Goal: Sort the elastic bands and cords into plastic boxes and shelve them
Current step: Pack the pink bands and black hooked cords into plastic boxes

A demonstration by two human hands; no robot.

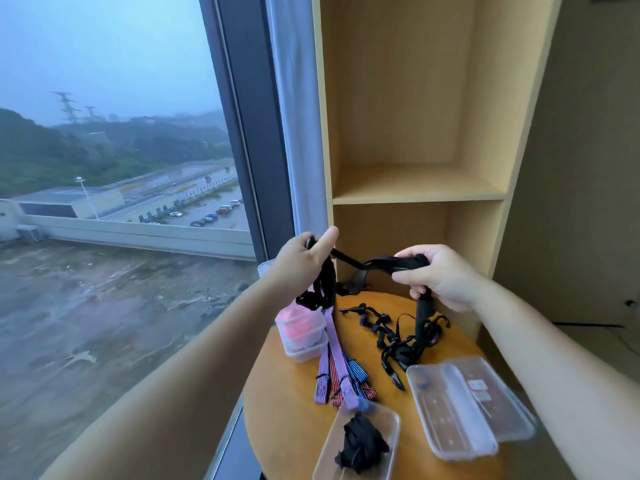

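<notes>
left hand [301, 259]: raised above the far edge of the bench [277, 420], fingers [313, 252] curled tight round one end of the black band [349, 260], thumb sticking up.
right hand [441, 277]: level with the left hand, its fingers wrapped round a bunched part of the same band.
black band: in the air between the two sets of fingers, long axis running left to right, dipping a little toward the right fingers. Loose loops hang below the left fingers, and a black tail drops straight down from the right fingers to the bench.
striped cords [334, 368]: flat on the bench below the left fingers, side by side, long axis pointing from the fingers toward the viewer.
black tangle [391, 341]: loose cords heaped on the bench under the right fingers.
pink box [304, 332]: clear plastic with pink contents, touching the striped cords on their left.
near box [389, 427]: clear, closest to the viewer, holding a black bundle [360, 441].
clear trays [464, 410]: overlapping plastic pieces nearer than the right fingers; lids or boxes, cannot tell.
shelf [415, 190]: pale wood, beyond both sets of fingers.
window [121, 150]: left of the left fingers.
</notes>
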